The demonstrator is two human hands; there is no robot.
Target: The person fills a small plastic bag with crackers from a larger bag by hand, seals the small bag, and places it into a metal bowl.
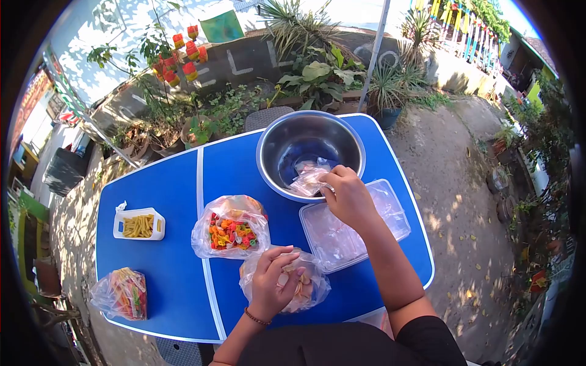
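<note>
Blue table lies open leftward; right hand pinches small packet at bowl rim, left hand grips bag.

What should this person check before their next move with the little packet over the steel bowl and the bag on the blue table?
1. Right hand has a grip on the small clear plastic packet: ok, fingers pinch it over the bowl.
2. Round steel bowl stands flat on the blue folding table: ok.
3. Left hand steadies the clear bag of pale snacks: ok, hand is in its open mouth.
4. Open bag of colourful pasta shapes is upright, nothing spilled: ok.
5. Clear plastic lidded tub is shut: cannot tell.
6. Packet is sealed: cannot tell.
</note>
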